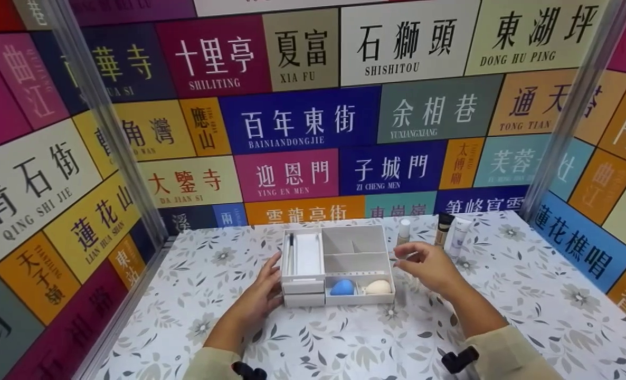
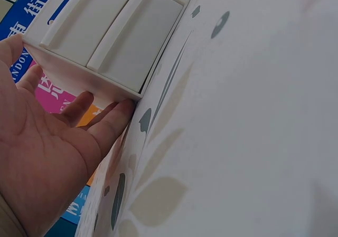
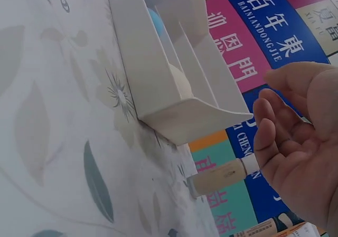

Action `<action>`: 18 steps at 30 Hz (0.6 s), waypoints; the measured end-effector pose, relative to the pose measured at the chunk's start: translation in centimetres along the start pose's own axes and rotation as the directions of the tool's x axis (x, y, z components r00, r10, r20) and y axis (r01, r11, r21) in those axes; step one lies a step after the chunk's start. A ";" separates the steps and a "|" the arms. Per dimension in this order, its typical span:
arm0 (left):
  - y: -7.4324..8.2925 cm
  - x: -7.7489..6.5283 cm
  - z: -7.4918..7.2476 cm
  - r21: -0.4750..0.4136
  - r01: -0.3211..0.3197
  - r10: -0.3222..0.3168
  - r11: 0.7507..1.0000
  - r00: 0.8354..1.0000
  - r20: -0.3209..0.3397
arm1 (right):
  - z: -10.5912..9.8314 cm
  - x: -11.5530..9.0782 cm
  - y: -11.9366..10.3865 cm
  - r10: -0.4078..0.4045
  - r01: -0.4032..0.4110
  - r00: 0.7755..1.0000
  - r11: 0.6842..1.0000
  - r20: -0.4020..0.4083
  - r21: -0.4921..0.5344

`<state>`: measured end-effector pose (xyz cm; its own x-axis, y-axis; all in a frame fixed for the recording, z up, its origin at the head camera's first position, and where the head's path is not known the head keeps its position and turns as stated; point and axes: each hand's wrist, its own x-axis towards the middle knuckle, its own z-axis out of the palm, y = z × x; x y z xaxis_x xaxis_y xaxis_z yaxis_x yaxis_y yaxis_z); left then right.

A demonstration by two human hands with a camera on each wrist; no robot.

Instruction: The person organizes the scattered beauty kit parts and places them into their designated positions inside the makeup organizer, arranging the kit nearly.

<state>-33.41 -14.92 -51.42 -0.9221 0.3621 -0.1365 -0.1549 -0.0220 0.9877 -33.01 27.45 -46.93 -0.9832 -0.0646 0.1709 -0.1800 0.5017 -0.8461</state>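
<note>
Organizer point(image 1: 360, 300) at mid-tabletop point(image 1: 339, 343), white and boxy, and the left hand point(image 1: 264, 287) is right on its left side, fingers spread and touching the wall without wrapping round it. Across on the right, the right hand point(image 1: 429, 264) hovers just beside the box, fingers loosely bent, nothing visible in them. Looks to me like a positioning step, one side braced; the next move calls for a light, level touch so nothing rolls or tips. And what shapes! Smooth, plastic-looking walls, two flat-fronted drawers point(image 1: 303, 300) at near left, a slim dark stick point(image 1: 291, 250) above; near right, a blue sponge point(image 1: 342, 287) and a cream sponge point(image 1: 378, 286), both rounded and matte. Far right stand a white-capped bottle point(image 1: 404, 229), a dark-capped container point(image 1: 443, 229) and a pale tube point(image 1: 458, 237).
</note>
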 end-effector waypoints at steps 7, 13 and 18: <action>0.0 -0.1 -0.1 -0.013 -0.006 0.006 1.000 1.000 -0.015 | -1.6 0.4 -0.1 0.009 -0.012 0.996 1.000 -0.088 -0.026; 0.0 0.0 0.0 -0.012 -0.012 0.012 1.000 1.000 -0.008 | -4.5 0.9 0.5 0.000 -0.014 0.987 0.997 -0.163 -0.082; 0.0 -0.1 -0.1 0.007 -0.025 0.025 1.000 1.000 0.014 | -7.7 1.3 1.0 0.018 -0.042 0.971 0.994 -0.237 -0.100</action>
<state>-33.38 -15.03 -51.41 -0.9206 0.3744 -0.1111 -0.1297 -0.0248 0.9912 -34.19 34.52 -43.64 -0.9509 0.1503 0.2705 -0.1341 0.5876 -0.7980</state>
